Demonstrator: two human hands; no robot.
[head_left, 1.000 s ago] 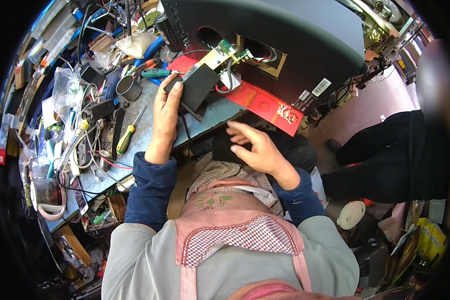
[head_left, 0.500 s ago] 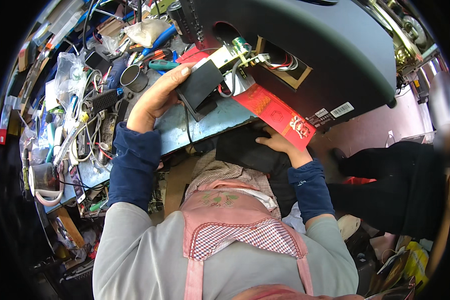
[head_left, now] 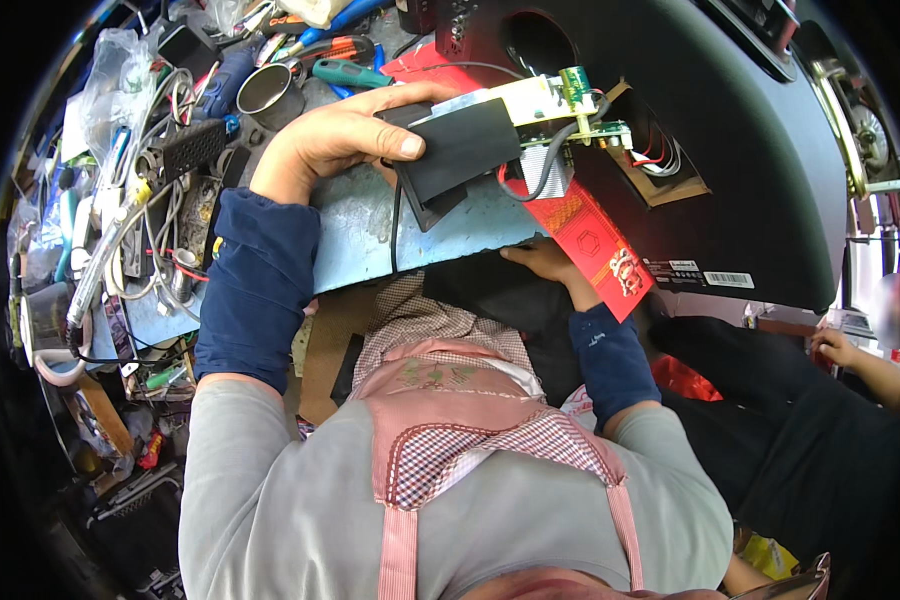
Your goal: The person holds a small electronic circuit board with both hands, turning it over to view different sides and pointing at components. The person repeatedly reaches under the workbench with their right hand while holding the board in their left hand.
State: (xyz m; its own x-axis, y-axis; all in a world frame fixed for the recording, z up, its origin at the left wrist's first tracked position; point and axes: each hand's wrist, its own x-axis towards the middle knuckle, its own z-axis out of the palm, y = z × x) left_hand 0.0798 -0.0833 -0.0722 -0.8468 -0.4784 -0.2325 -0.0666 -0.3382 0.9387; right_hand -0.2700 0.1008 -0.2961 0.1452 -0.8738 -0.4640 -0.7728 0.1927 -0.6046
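Observation:
My left hand [head_left: 345, 135] is closed on the edge of a black plate-like panel [head_left: 465, 150], thumb on top, above the bench edge. A green circuit board [head_left: 580, 118] with a capacitor, a flat ribbon and a dark cable joins the panel's right end. The board hangs beside a rectangular cutout [head_left: 665, 165] in a large black cabinet [head_left: 770, 190]; red and white wires show inside it. Below the board lies a red decorated paper envelope [head_left: 590, 240]. My right hand [head_left: 542, 262] rests on dark cloth under the bench edge, fingers loosely stretched and partly hidden, holding nothing visible.
On the left, the blue bench top [head_left: 355, 235] carries a metal cup [head_left: 270, 95], a green-handled screwdriver [head_left: 352, 73], tangled cables and plastic bags. A round hole opens in the cabinet's upper left. Another person's hand [head_left: 845, 355] and dark clothing are at the right.
My left hand has moved right with the panel and board, in a view that has shifted. My right hand stays low by the bench edge. The other person's hand now shows at right.

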